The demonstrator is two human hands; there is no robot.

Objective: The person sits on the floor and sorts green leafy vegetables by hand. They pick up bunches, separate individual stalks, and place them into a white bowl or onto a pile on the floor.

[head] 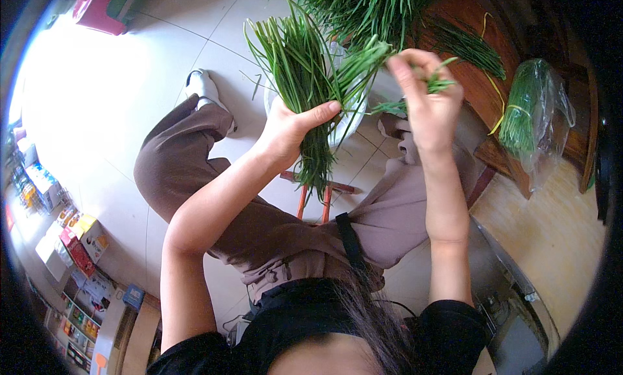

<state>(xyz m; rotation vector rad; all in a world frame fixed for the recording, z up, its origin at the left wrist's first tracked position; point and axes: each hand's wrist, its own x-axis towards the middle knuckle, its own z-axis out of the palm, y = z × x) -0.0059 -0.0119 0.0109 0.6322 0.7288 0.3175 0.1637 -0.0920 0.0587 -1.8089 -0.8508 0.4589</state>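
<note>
My left hand (287, 131) is wrapped around a thick bunch of garlic chives (302, 68). Their pale cut ends point up and away from me, and the dark leaf tips hang below my thumb. A smaller cluster of chives (357, 66) splays from the bunch towards my right hand (430, 95). Loose green chive pieces (440, 85) are held in that hand, slightly blurred, its thumb and forefinger beside the cluster's pale ends. Beneath the bunch is a whitish plastic-lined bin (359, 118), largely hidden by the chives.
A large heap of chives (370, 7) lies at the top. On the wooden surface (467, 93) at right are a small chive bundle (467, 44), yellow ties (497, 95) and a bagged bundle (523, 110). Stray bits (257, 84) lie on the tiles. A pink stool (100, 7) stands upper left.
</note>
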